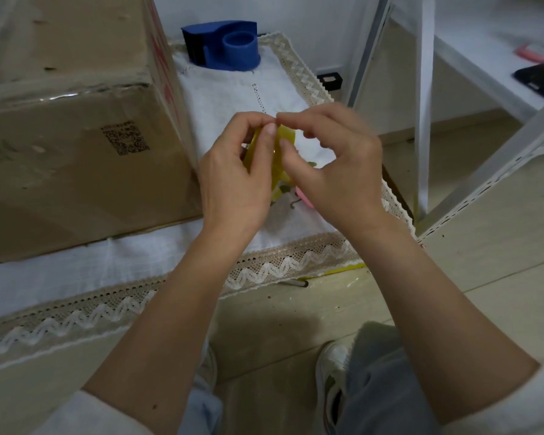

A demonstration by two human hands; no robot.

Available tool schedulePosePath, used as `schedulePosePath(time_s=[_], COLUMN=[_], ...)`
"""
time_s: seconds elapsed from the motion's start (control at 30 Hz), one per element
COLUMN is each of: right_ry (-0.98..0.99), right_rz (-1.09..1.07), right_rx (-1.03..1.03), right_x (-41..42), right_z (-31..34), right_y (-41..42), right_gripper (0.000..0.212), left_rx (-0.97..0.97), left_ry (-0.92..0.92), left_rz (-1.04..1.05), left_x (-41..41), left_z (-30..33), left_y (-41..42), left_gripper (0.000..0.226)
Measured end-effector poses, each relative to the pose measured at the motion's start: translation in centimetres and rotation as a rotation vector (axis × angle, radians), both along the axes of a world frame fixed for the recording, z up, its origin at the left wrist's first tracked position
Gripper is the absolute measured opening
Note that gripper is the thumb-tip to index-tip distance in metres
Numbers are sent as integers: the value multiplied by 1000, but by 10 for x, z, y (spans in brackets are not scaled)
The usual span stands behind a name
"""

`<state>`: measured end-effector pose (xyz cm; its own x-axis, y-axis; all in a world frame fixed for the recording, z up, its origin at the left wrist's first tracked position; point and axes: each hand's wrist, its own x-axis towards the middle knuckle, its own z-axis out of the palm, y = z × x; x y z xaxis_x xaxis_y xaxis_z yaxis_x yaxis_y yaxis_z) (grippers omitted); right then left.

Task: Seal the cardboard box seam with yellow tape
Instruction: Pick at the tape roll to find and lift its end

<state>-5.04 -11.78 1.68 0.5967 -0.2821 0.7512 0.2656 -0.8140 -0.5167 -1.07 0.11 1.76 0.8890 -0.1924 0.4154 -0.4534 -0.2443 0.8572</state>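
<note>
Both hands meet just right of the cardboard box (76, 146), above the lace-edged white cloth (226, 95). The left hand (236, 180) grips the yellow tape roll (285, 138); the right hand (336, 171) pinches its upper edge. A blue tape dispenser (222, 45) sits beyond the box's right edge, bare cloth between.

White sleeves (85, 412) pushed up, pale grey-blue trousers (387, 387), white sneakers (330, 365)
</note>
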Motion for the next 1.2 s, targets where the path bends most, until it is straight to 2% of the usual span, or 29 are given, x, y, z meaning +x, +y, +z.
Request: schedulePosePath(time_s=[0.23, 0.37, 0.5, 0.63, 0.8, 0.87, 1.03, 1.2], right_ry=[25, 15, 37, 84, 153, 213, 309, 299], right_rz=[-23, -87, -84, -62, 14, 43, 68, 4], right_rx=[63, 49, 10, 25, 36, 110, 508, 684], right_x=[2, 4, 4, 2, 2, 2, 2, 4], right_z=[0, -1, -3, 1, 2, 6, 13, 15], right_y=[1, -2, -4, -7, -8, -7, -7, -12], right_gripper=[15, 16, 12, 11, 17, 17, 10, 29], left_rx=[35, 32, 33, 36, 33, 37, 11, -72], left_ry=[-34, 12, 73, 93, 28, -25, -68, -23], left_rz=[-39, -56, -70, -114, -78, -61, -49, -68], left_x=[-2, -3, -1, -3, -1, 0, 0, -2], left_z=[0, 1, 2, 3, -1, -3, -6, -3], left_y=[0, -2, 0, 0, -1, -1, -5, -3], left_gripper=[13, 29, 26, 32, 32, 33, 37, 38])
